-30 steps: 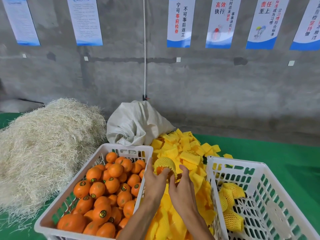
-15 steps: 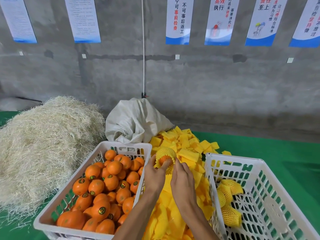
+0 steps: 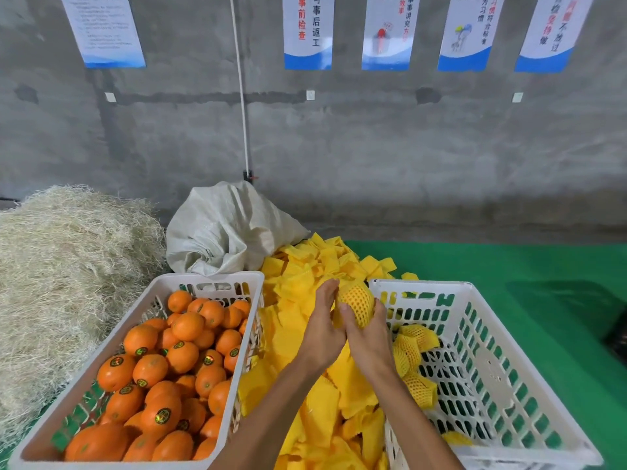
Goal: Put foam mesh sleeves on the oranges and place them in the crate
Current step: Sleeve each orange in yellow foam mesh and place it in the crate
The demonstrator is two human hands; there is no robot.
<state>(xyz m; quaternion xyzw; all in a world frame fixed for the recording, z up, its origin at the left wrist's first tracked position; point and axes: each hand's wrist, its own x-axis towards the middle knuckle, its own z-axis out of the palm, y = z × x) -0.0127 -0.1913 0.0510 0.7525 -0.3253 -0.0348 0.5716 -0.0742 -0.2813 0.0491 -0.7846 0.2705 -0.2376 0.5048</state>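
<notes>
Holding the sleeved orange (image 3: 356,304) just right of the frame's centre, I have it between both hands, right at the near left corner of the right-hand crate (image 3: 529,432). My right hand (image 3: 368,337) cups it from below, thumb curled up against its near side and the other fingers wrapped round the far side, mostly hidden. My left hand (image 3: 324,325) lies beside it, its long fingers reaching up along the left edge of the mesh; whether they pinch the sleeve's end or only press on it I cannot tell.

The yellow netting seems to cover the whole fruit, so I judge the sleeving step to be nearly finished, with only the loose end perhaps needing a tuck. The step in hand is the handover from dressing to placing.

Next I would let the left hand go and carry the fruit rightward over the white rim, then set it down low in the right-hand crate beside the sleeved oranges (image 3: 415,364) already lying against its left wall. It wants a gentle lowering, not a drop, so the foam does not slip off.

After that, the left hand has a short reach to the bare oranges (image 3: 163,374) in the left-hand crate (image 3: 142,300) at lower left, and the pile of flat sleeves (image 3: 305,276) lies between the two crates.
</notes>
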